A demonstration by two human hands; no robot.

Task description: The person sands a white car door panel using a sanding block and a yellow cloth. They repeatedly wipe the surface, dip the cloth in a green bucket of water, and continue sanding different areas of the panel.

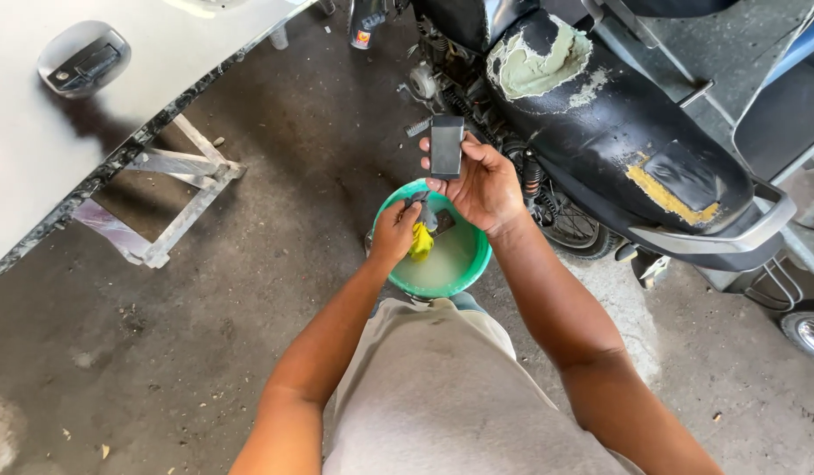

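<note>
**Block up, cloth over the bucket**

Your right hand [484, 186] is clamped on a flat dark grey rectangular sanding block [446, 146], thumb on one long edge, fingers wrapped behind, holding it upright just above the rim of the bucket. Your left hand [395, 231] is pinched shut on a small yellow cloth [421, 243] bunched with a scrap of dark grey abrasive paper [431, 215], and the wad hangs right over the water. The two hands sit close together, the block a little higher and further from you than the cloth.

Below them stands the round green plastic bucket [478, 262], on the floor between your knees, holding pale cloudy water. Just beyond it and to your right is the black motorcycle body [618, 123], its rear cowl patched with pale green filler [537, 63] and a yellow streak lower down. Off to your left, well apart from the bucket, a pale grey car door panel [37, 158] with its handle recess lies on a metal trestle stand [182, 189]. Underneath everything is dark, stained concrete floor [143, 352].
</note>
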